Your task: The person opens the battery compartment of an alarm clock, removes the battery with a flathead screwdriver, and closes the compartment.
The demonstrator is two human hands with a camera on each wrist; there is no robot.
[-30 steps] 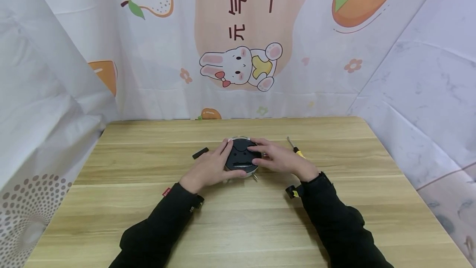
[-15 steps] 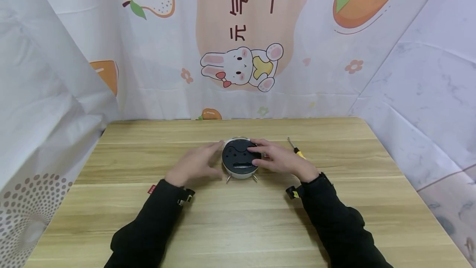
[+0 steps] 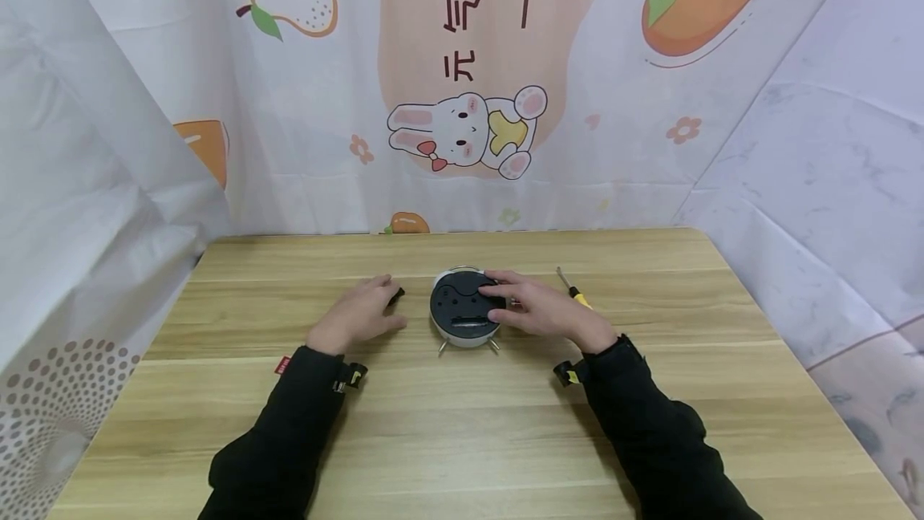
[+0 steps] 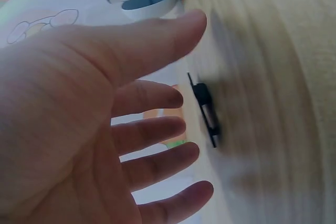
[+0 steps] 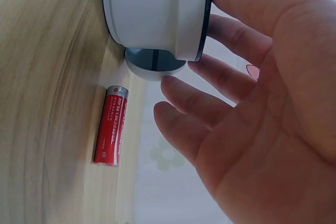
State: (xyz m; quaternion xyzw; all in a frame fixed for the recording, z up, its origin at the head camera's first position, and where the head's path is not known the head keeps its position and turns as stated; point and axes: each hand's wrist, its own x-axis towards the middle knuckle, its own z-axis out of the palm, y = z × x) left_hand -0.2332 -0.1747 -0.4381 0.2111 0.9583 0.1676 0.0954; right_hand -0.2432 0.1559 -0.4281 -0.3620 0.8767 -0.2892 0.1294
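A round alarm clock (image 3: 462, 307) lies face down, its black back up and two short metal legs pointing toward me. My right hand (image 3: 537, 305) rests on its right edge, the fingers spread and loosely bent over the back; the right wrist view shows the thumb and fingertips at the clock's white side (image 5: 152, 9). To the left, my left hand (image 3: 358, 315) hovers palm-in beside a small black battery cover (image 3: 396, 297), partly hidden by the fingers. In the left wrist view that cover (image 4: 205, 106) lies on the table just past the relaxed fingertips, apart from them.
A yellow and black screwdriver (image 3: 576, 293) lies right of the clock, behind my right hand. Beside the clock's bell (image 5: 155, 65), a red AA battery (image 5: 111, 127) lies on the wooden table (image 3: 462, 440). A printed curtain (image 3: 303, 143) hangs along the table's far edge.
My left hand has let go of the clock and moved left to the battery cover. The clock has shifted slightly left; my right hand has stayed on it.
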